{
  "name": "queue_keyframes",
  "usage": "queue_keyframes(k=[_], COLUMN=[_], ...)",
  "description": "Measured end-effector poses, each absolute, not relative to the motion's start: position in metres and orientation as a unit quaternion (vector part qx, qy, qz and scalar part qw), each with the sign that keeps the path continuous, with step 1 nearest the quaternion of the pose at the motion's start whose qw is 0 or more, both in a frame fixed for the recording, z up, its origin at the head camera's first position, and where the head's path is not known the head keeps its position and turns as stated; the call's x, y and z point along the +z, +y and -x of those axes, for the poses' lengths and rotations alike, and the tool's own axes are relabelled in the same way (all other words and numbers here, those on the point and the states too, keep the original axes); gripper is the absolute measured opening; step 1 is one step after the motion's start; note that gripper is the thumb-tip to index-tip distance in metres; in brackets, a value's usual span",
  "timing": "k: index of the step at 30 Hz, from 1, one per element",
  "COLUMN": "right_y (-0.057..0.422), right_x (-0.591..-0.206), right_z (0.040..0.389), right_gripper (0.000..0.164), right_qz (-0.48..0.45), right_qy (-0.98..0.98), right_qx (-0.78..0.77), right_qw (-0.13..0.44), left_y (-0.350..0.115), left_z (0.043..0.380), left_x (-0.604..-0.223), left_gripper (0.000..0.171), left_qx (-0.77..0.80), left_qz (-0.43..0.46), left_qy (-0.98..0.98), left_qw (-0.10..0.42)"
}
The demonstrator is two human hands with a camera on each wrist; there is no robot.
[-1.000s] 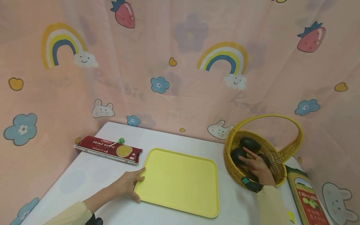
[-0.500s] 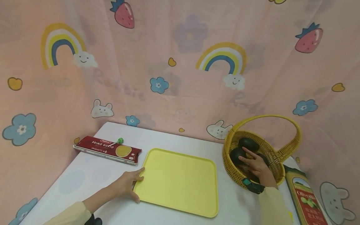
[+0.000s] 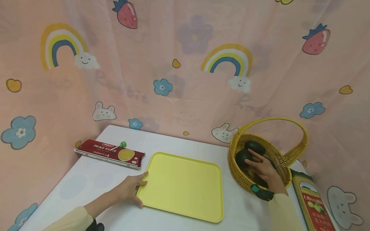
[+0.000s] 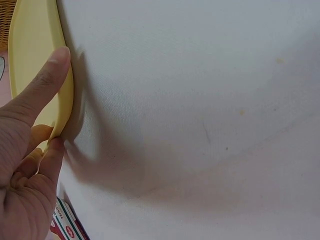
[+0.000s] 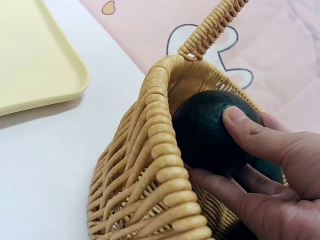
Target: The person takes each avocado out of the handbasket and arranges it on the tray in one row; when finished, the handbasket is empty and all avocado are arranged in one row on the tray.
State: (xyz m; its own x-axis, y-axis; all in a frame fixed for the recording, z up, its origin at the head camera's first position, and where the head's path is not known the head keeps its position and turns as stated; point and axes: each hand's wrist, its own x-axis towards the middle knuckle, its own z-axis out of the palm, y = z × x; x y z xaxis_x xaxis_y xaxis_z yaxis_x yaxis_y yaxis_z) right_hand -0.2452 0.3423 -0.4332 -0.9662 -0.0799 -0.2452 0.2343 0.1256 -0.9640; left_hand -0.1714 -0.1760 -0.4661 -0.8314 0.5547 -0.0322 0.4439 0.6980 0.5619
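While left fingers [image 4: 52, 162] hold tray [image 3: 182, 186], avocado [image 5: 205, 135] sits between right fingers [image 5: 220, 187].

Open strip of table [image 3: 231, 195] between yellow tray [image 3: 182, 186] and wicker basket [image 3: 238, 175], arched handle [image 3: 297, 149] barring its far side, free air above tray.

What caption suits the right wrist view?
Right hand grips a dark green object in a wicker basket beside a yellow tray.
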Motion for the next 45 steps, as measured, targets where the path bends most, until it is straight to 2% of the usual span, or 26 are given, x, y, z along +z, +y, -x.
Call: queue_keyframes(k=[14, 45], right_y=[0.347, 0.337], right_x=[-0.429, -0.412], right_z=[0.239, 0.211], right_gripper=[0.071, 0.068], right_qz=[0.022, 0.073], right_qy=[0.748, 0.771], right_qx=[-0.654, -0.629], right_qw=[0.112, 0.072], left_y=[-0.176, -0.176], left_z=[0.170, 0.171], left_x=[-0.466, -0.466], left_gripper=[0.083, 0.083], left_qx=[0.286, 0.295], left_qz=[-0.276, -0.266], left_qy=[0.912, 0.911], left_qw=[0.098, 0.109])
